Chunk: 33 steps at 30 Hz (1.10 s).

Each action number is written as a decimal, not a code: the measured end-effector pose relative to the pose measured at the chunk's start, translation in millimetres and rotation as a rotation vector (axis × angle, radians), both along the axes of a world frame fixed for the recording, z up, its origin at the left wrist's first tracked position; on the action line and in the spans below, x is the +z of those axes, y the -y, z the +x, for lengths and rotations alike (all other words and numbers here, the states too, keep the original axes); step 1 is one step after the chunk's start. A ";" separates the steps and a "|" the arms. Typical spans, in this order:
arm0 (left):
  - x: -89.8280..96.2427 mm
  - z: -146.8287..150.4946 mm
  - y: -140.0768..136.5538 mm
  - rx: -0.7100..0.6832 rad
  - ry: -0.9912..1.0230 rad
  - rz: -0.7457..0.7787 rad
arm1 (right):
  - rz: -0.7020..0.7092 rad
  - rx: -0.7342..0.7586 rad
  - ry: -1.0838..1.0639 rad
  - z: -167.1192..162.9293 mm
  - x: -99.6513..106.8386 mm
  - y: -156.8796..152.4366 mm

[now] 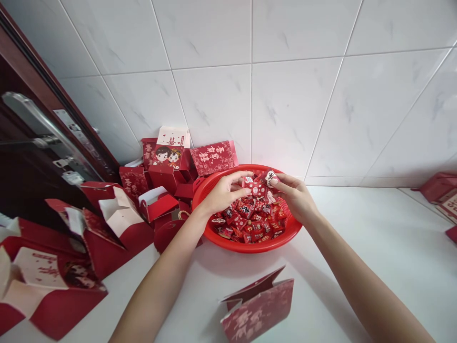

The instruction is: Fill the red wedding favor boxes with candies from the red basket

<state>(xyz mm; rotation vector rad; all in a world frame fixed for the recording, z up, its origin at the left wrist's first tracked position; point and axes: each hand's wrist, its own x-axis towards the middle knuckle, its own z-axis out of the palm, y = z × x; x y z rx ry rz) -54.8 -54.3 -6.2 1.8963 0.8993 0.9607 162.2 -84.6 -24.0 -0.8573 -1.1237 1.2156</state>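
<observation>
A round red plastic basket [250, 248] holds a heap of small red-wrapped candies [255, 231]. Above the heap, my left hand [222, 194] is closed, with thumb and fingers pinching a red candy packet with white dots [255, 188]. My right hand [295, 196] is closed on another red candy packet with a pale heart-shaped label [270, 178]; the two packets are close together and partly overlap. In front of the basket, a dark red gift box [262, 309] stands with its top open. Its inside is mostly hidden.
Several red gift boxes [124, 224], many with raised flaps, crowd the left side. A printed box [214, 158] leans against the tiled wall [285, 109] behind the basket. A door with a metal handle [35, 114] is at far left. More red packaging [441, 190] sits at far right.
</observation>
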 end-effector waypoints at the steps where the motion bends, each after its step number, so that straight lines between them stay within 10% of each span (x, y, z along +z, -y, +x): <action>1: 0.0 -0.2 -0.1 -0.009 -0.001 -0.006 | 0.009 0.007 0.004 0.1 -0.4 -0.1; 16: -3.9 -2.4 -6.1 -0.047 -0.137 0.003 | -0.035 0.090 0.081 -0.5 -0.3 1.6; 24: -15.3 -17.2 -17.5 0.164 -0.657 0.024 | -0.056 0.013 0.080 -1.8 1.3 1.5; 33: -0.6 -7.1 2.6 -0.093 -1.142 -0.107 | -0.124 0.022 0.043 -3.2 -0.7 0.7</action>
